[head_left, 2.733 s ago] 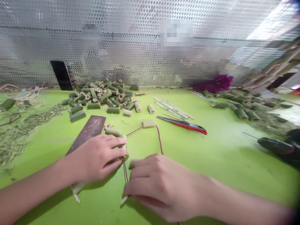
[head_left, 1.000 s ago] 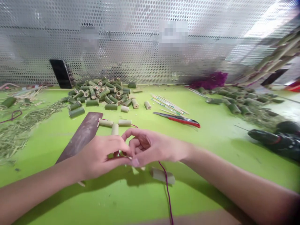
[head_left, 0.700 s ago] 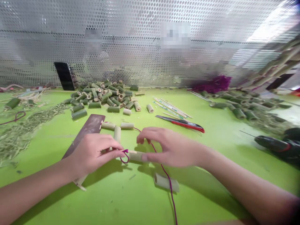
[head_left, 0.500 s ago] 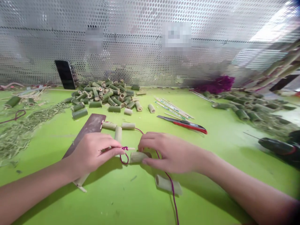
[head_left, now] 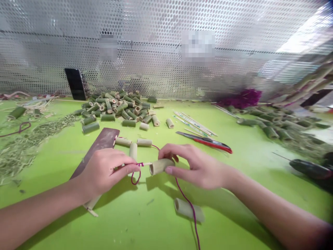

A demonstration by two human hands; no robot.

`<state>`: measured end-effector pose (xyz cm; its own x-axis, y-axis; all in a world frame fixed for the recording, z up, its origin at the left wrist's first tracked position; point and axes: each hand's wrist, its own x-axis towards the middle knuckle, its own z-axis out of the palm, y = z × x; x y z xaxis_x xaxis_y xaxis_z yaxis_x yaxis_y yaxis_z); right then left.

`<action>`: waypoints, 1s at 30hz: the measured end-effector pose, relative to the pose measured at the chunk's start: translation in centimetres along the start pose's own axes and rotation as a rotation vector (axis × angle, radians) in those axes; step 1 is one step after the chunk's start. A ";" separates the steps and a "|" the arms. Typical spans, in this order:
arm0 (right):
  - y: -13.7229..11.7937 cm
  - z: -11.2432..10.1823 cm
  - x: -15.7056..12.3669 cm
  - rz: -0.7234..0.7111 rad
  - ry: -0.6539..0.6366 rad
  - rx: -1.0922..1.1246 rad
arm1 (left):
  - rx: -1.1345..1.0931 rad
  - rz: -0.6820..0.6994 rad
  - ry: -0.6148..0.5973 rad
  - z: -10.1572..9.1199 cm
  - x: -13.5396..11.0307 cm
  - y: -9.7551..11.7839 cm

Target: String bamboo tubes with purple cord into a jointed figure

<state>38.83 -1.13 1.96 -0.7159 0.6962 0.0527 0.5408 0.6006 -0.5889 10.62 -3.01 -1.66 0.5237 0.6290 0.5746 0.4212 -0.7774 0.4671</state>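
Note:
My left hand (head_left: 105, 172) pinches a thin pale stick with a purple cord (head_left: 135, 176) looped at its tip. The stick's tip points at the open end of a short pale bamboo tube (head_left: 159, 166), and my right hand (head_left: 194, 165) grips that tube just above the green table (head_left: 234, 173). The cord runs on under my right hand and over a second loose tube (head_left: 188, 210) near the front. Three strung tubes (head_left: 133, 144) lie just behind my hands.
A dark sanding strip (head_left: 100, 146) lies at the left, under my left wrist. A heap of green bamboo pieces (head_left: 117, 109) sits at the back, with a black phone (head_left: 75, 84) leaning on the perforated wall. Red-handled pliers (head_left: 205, 141) and thin sticks lie right of centre. A dark tool (head_left: 309, 168) lies far right.
My right hand has lifted and tilted the bamboo tube so its open end faces the stick. My left hand has stayed put with the stick and cord loop.

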 end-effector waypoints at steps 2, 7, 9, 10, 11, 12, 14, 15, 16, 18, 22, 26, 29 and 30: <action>0.0 0.4 0.1 -0.018 0.002 -0.056 | 0.004 0.010 0.011 0.0 0.0 0.0; 0.0 1.6 0.5 -0.117 0.001 -0.205 | 0.032 0.075 0.056 0.1 -0.1 0.1; -0.2 1.8 0.5 -0.159 0.006 -0.208 | 0.051 0.122 0.073 0.2 -0.1 0.2; -0.4 1.9 0.5 -0.172 0.023 -0.190 | 0.061 0.138 0.079 0.2 -0.1 0.3; -0.6 1.9 0.5 -0.178 0.049 -0.156 | 0.069 0.151 0.082 0.2 -0.1 0.4; -0.9 2.0 0.4 -0.175 0.077 -0.105 | 0.077 0.159 0.079 0.2 -0.1 0.4; -1.6 2.2 0.3 -0.146 0.114 0.024 | 0.087 0.167 0.064 0.1 -0.1 0.6; -2.0 2.4 0.2 -0.127 0.116 0.087 | 0.089 0.169 0.055 0.1 -0.1 0.7; -2.3 2.7 0.2 -0.108 0.110 0.141 | 0.090 0.172 0.051 0.1 0.0 0.8; -3.0 3.2 0.2 -0.087 0.082 0.216 | 0.090 0.187 0.059 0.1 0.0 0.9; -3.9 4.0 0.3 -0.066 0.096 0.258 | 0.060 0.191 0.062 0.2 -0.2 1.0; -4.0 4.1 0.2 -0.060 0.186 0.236 | -0.011 0.059 0.008 0.5 -0.7 1.0; -3.9 4.1 0.1 -0.084 0.221 0.213 | -0.058 0.033 -0.042 0.7 -0.8 1.1; -3.9 4.1 0.1 -0.095 0.228 0.204 | -0.063 0.036 -0.050 0.8 -0.8 1.2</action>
<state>34.88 -4.96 0.95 -0.6290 0.7247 0.2813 0.3601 0.5923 -0.7208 11.29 -4.43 -2.04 0.5744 0.5984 0.5585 0.3545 -0.7969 0.4892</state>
